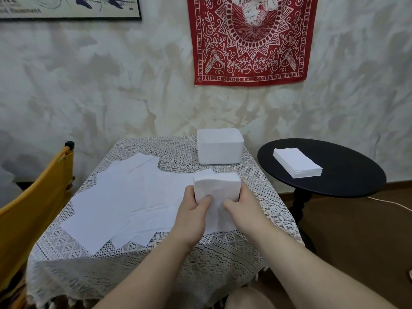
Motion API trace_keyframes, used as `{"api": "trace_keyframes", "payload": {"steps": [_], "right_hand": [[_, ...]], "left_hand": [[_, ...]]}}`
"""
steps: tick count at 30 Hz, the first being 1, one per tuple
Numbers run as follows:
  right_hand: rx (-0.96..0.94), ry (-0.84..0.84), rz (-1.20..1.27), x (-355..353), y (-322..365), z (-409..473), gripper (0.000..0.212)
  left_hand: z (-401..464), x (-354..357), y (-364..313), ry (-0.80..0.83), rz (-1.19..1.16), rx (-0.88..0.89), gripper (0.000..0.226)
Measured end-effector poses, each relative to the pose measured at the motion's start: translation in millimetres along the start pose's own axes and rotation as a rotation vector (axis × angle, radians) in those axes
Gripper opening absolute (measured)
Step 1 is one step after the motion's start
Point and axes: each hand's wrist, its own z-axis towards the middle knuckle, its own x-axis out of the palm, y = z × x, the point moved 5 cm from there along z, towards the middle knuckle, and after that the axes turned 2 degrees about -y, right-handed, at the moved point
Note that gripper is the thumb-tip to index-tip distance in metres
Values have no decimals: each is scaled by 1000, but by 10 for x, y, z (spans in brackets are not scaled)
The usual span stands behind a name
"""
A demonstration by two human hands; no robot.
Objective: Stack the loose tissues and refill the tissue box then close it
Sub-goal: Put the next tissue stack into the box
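I'm seeing a thick white tissue stack standing on edge over the near right of the lace-covered table. My left hand and right hand are clamping its sides, thumbs across the face. Loose tissues are lying fanned left; the white tissue box is sitting open beyond.

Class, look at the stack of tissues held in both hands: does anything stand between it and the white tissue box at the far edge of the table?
Nothing visible does. The tissue stack is held by the left hand and right hand; only bare lace tablecloth lies between it and the tissue box. The loose tissues lie to the left.
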Motion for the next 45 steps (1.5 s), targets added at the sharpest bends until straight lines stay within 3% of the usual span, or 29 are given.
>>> {"api": "trace_keyframes", "payload": {"steps": [4,7,11,13,16,19,23,30,34,40,42,45], "right_hand": [[70,143,-155,-8,-74,-11,30],[147,163,-33,-84,-62,13,9],[234,98,269,-224,42,49,9],[253,50,371,-285,68,63,17],[291,45,494,-308,96,34,25],[327,177,569,-263,84,-43,38],[320,191,403,-264,26,-107,20],[287,108,416,-335,20,-54,15],[288,94,449,-340,28,-39,12],[289,54,434,-423,15,78,16],[243,-25,417,-509,57,223,16],[202,-101,434,-624,99,504,13]], "left_hand": [[90,-114,-11,-123,15,-51,5],[151,-221,-41,-195,-281,-203,6],[198,-376,-177,-79,-461,-276,24],[186,-428,-218,32,-371,-338,30],[106,-398,-216,175,-253,-414,20],[86,-385,-158,143,-331,-407,19],[42,-364,-116,75,-371,-399,11],[1,-265,-166,84,-209,-254,8],[-4,-214,-104,131,26,-125,10],[222,-227,-133,89,196,4,38],[488,-236,-242,17,310,68,51],[1001,-246,-481,-129,411,238,46]]}}
